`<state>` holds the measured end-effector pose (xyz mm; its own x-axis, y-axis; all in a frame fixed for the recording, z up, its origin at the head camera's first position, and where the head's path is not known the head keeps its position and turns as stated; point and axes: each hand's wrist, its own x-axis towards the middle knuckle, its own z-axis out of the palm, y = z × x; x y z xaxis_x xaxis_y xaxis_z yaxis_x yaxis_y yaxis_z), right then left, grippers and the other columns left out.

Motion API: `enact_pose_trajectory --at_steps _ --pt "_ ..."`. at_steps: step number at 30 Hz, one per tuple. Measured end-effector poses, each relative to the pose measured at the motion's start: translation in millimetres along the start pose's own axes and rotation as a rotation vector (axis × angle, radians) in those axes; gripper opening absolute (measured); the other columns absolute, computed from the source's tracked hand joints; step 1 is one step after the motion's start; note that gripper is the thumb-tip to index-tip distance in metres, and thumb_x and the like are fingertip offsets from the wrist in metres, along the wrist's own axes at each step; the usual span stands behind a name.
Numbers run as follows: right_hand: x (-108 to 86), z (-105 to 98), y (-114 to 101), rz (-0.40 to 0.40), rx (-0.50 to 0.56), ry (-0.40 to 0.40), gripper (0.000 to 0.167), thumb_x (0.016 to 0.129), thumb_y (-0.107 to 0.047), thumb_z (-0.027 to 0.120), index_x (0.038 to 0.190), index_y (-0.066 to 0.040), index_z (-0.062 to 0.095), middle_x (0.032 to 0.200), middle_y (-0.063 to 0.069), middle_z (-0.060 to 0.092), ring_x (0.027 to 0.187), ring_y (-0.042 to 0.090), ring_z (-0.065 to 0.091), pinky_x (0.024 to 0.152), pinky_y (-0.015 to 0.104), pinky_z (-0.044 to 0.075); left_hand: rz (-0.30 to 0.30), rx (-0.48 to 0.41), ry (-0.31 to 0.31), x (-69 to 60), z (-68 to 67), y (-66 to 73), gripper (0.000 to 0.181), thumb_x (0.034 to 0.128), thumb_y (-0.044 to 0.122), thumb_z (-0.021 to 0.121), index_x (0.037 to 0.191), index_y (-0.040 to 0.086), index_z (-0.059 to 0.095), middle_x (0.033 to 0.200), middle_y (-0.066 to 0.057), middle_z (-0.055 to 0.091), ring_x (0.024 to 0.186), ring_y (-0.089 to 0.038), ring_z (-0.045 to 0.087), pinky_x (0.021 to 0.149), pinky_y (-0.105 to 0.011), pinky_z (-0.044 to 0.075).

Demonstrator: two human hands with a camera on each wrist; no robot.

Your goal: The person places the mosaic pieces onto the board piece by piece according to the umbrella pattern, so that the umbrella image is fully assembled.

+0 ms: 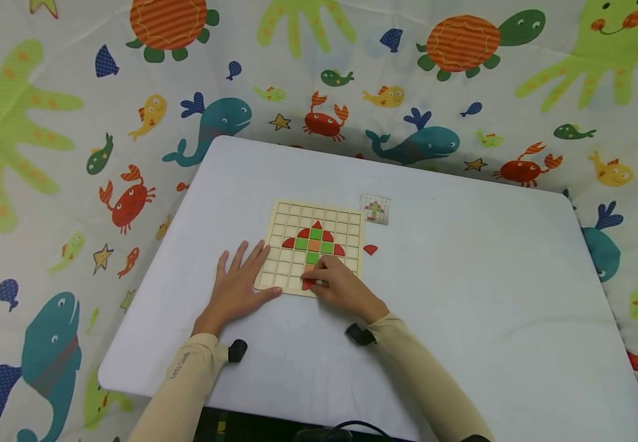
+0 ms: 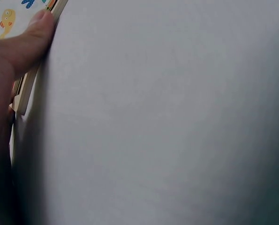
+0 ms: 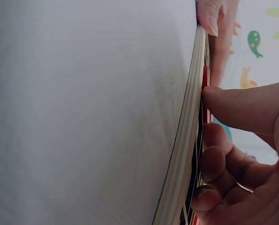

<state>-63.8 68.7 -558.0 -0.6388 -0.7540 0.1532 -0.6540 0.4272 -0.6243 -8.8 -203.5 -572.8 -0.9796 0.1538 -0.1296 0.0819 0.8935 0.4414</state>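
Note:
A square wooden grid board [image 1: 280,267] lies on the white table, with red, green and orange pieces set in a tree-like shape. My left hand [image 1: 238,288] rests at the board's left side, fingers spread, thumb at the lower left corner. In the left wrist view the left thumb [image 2: 33,40] touches the board's edge. My right hand [image 1: 346,291] pinches a red piece [image 1: 306,285] at a cell in the board's bottom row. The right wrist view shows the thumb against this red piece [image 3: 205,77] and the other fingers curled; its exact shape is partly hidden.
A small picture card [image 1: 382,215] with a similar coloured pattern lies by the board's upper right corner. One loose red quarter-circle piece [image 1: 371,250] sits just right of the board. A cloth printed with sea animals [image 1: 308,73] hangs behind the table [image 1: 490,276].

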Motion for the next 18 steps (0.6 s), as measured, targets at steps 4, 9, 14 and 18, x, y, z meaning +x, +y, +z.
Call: enact_pose_trajectory --at_steps 4,9,14,18 --pt "0.6 1.7 -0.5 0.005 -0.005 0.02 0.015 0.096 -0.004 0.08 0.11 -0.007 0.081 0.097 0.003 0.061 0.091 0.019 0.055 0.08 0.031 0.05 -0.001 0.007 -0.002 0.6 0.9 -1.3 0.106 0.0921 0.064 0.072 0.171 0.012 0.026 0.178 -0.009 0.018 0.164 -0.035 -0.002 0.125 -0.061 -0.01" --pt "0.7 3.3 -1.6 0.031 -0.006 0.026 0.01 0.094 -0.006 0.083 0.102 -0.006 0.077 0.097 0.001 0.061 0.091 0.017 0.057 0.082 0.029 0.053 0.0 -0.003 0.001 0.4 1.2 -1.2 0.106 0.0917 0.064 0.072 0.171 0.011 0.026 0.178 -0.009 0.019 0.164 -0.035 -0.001 0.125 -0.062 -0.01" --pt "-0.3 4.3 -1.6 0.047 -0.003 0.025 0.01 0.095 -0.006 0.082 0.101 -0.006 0.075 0.098 0.002 0.062 0.091 0.017 0.058 0.084 0.03 0.054 -0.002 0.008 -0.002 0.5 3.0 -2.0 0.106 0.0918 0.064 0.072 0.171 0.012 0.026 0.178 -0.009 0.018 0.164 -0.035 -0.001 0.125 -0.062 -0.01" --pt "-3.2 2.7 2.4 0.051 0.01 0.077 0.005 0.097 -0.005 0.078 0.101 -0.006 0.075 0.097 0.001 0.062 0.09 0.017 0.058 0.081 0.031 0.054 -0.002 0.01 0.002 0.5 4.5 -1.5 0.106 0.0918 0.064 0.072 0.171 0.011 0.026 0.178 -0.01 0.018 0.164 -0.036 -0.001 0.125 -0.062 -0.01"
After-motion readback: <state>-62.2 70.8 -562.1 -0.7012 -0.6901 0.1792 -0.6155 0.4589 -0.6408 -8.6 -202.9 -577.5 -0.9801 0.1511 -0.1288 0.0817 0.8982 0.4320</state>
